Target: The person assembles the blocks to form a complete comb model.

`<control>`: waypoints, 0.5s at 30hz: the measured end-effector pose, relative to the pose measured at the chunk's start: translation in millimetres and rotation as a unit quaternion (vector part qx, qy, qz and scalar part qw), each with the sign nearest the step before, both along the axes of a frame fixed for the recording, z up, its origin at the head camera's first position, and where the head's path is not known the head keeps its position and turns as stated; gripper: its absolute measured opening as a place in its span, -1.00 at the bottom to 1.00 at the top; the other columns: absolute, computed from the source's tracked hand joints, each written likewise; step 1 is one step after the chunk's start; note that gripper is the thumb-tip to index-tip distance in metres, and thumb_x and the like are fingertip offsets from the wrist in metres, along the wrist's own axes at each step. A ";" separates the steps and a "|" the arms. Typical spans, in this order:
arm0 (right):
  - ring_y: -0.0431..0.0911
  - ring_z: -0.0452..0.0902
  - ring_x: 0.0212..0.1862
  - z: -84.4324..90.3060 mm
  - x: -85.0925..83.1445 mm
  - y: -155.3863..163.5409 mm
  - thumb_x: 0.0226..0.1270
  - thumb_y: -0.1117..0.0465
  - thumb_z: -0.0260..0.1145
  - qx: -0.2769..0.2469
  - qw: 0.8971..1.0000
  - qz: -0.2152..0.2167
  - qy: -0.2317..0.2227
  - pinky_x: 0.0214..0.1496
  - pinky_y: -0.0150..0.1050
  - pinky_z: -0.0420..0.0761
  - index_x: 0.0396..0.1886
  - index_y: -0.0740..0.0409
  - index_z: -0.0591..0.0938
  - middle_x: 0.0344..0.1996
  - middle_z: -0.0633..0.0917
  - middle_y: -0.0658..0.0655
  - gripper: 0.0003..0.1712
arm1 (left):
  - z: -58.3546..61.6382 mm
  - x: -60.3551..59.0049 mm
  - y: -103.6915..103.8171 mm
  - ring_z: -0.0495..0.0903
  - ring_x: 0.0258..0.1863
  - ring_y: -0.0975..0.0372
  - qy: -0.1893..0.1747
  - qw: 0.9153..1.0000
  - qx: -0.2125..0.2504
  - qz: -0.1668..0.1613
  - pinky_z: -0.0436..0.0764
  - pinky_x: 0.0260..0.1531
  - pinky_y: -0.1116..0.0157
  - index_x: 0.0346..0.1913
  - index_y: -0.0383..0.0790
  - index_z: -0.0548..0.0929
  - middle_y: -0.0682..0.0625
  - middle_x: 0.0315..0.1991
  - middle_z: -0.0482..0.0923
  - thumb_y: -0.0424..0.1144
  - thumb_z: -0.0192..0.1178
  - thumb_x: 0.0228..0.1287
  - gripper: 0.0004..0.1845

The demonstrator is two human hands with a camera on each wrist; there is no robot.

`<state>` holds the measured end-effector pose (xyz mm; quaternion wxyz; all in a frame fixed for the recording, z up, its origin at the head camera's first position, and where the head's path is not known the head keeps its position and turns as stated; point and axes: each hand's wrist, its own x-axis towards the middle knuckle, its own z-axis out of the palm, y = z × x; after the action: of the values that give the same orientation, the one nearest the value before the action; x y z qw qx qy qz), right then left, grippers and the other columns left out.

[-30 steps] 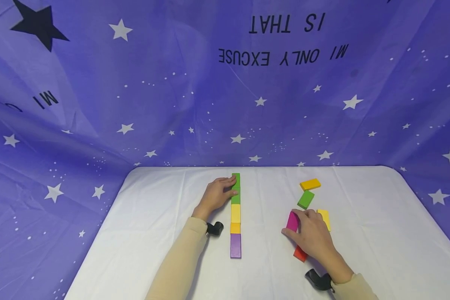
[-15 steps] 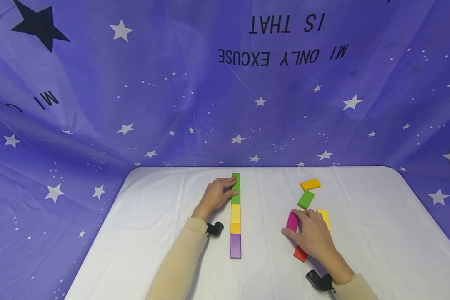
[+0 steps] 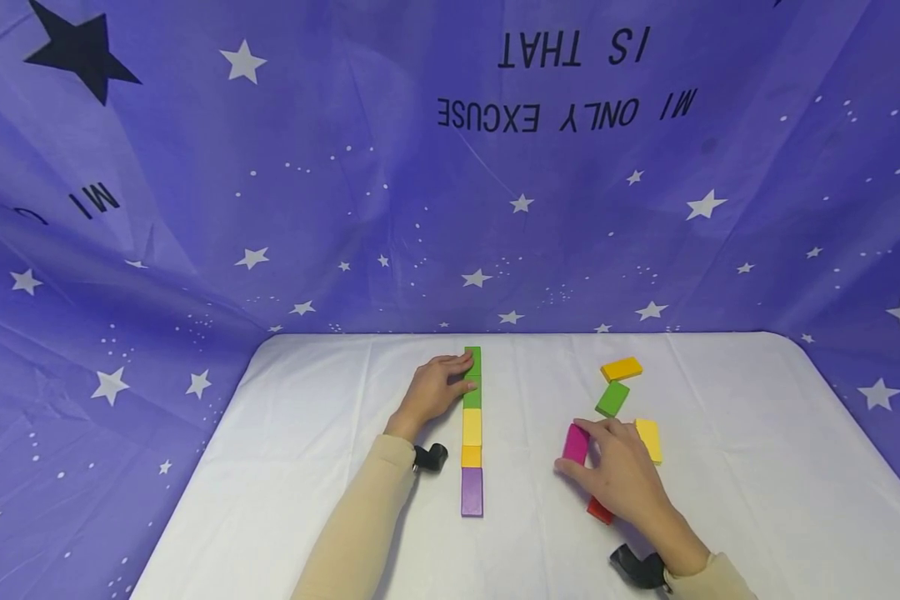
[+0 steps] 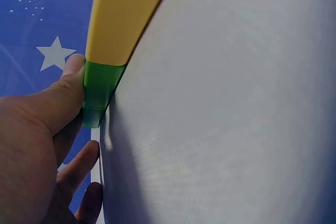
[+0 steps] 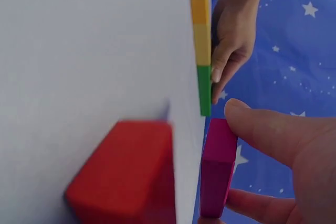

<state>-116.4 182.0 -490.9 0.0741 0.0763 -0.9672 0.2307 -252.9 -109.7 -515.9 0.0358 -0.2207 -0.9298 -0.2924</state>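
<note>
A straight row of wooden blocks runs down the table: a far green block [image 3: 476,355], a second green block [image 3: 472,398], then pale yellow [image 3: 472,427], orange [image 3: 471,456] and purple [image 3: 472,492] blocks. My left hand [image 3: 429,392] rests at the row's far end, fingertips on the far green block and thumb touching the second; its fingers look fairly straight in the left wrist view. To the right, my right hand [image 3: 624,471] pinches a magenta block [image 3: 576,446] between thumb and fingers. Whether that block touches the cloth, I cannot tell. A red block [image 5: 126,166] lies partly under this hand.
Beyond my right hand lie a loose orange block [image 3: 621,369] and a loose green block [image 3: 612,399]. A yellow block [image 3: 648,440] sits just right of its fingers. White cloth covers the table [image 3: 330,400], and a purple starry curtain [image 3: 390,208] hangs behind it.
My right hand has shifted slightly left with the magenta block in its pinch. The left hand and the row stay where they were.
</note>
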 end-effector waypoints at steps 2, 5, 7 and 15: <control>0.04 0.41 -0.12 2.4 2.1 -3.3 -0.18 -0.24 0.48 -0.002 1.000 0.004 0.004 -0.17 -0.07 0.49 0.05 0.11 0.59 -0.18 0.59 0.15 -0.20 | 0.0 0.6 0.3 0.33 0.25 0.08 0.004 1.000 0.002 -0.001 0.24 0.27 0.09 0.18 -0.15 0.51 0.11 0.26 0.38 -0.01 0.25 0.17 -0.47; 0.02 0.41 -0.13 5.7 5.6 -8.4 -0.21 -0.24 0.49 -0.007 1.000 0.011 0.012 -0.16 -0.10 0.46 0.04 0.08 0.61 -0.23 0.58 0.10 -0.20 | 0.6 2.1 1.0 0.35 0.23 0.05 0.014 1.000 0.002 -0.001 0.26 0.25 0.05 0.18 -0.17 0.51 0.10 0.25 0.39 -0.03 0.24 0.17 -0.47; 0.01 0.41 -0.12 7.9 8.4 -12.3 -0.21 -0.24 0.50 -0.009 1.000 0.016 0.015 -0.13 -0.10 0.46 0.04 0.07 0.61 -0.24 0.58 0.09 -0.21 | 0.8 2.7 1.1 0.35 0.22 0.05 0.017 1.000 0.003 -0.001 0.27 0.24 0.04 0.18 -0.18 0.51 0.10 0.25 0.39 -0.03 0.24 0.18 -0.47; -0.06 0.41 -0.10 14.1 17.3 -27.0 -0.23 -0.24 0.50 -0.012 0.999 0.036 0.016 -0.11 -0.15 0.48 0.03 0.03 0.61 -0.22 0.58 0.01 -0.21 | 0.0 0.3 1.0 0.33 0.25 0.08 -0.003 1.000 0.004 0.002 0.23 0.28 0.09 0.19 -0.15 0.51 0.12 0.26 0.37 -0.02 0.25 0.17 -0.46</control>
<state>-99.0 154.9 -476.8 0.0824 0.1143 -0.9597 0.2432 -252.6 -108.6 -515.9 0.0341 -0.2181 -0.9292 -0.2963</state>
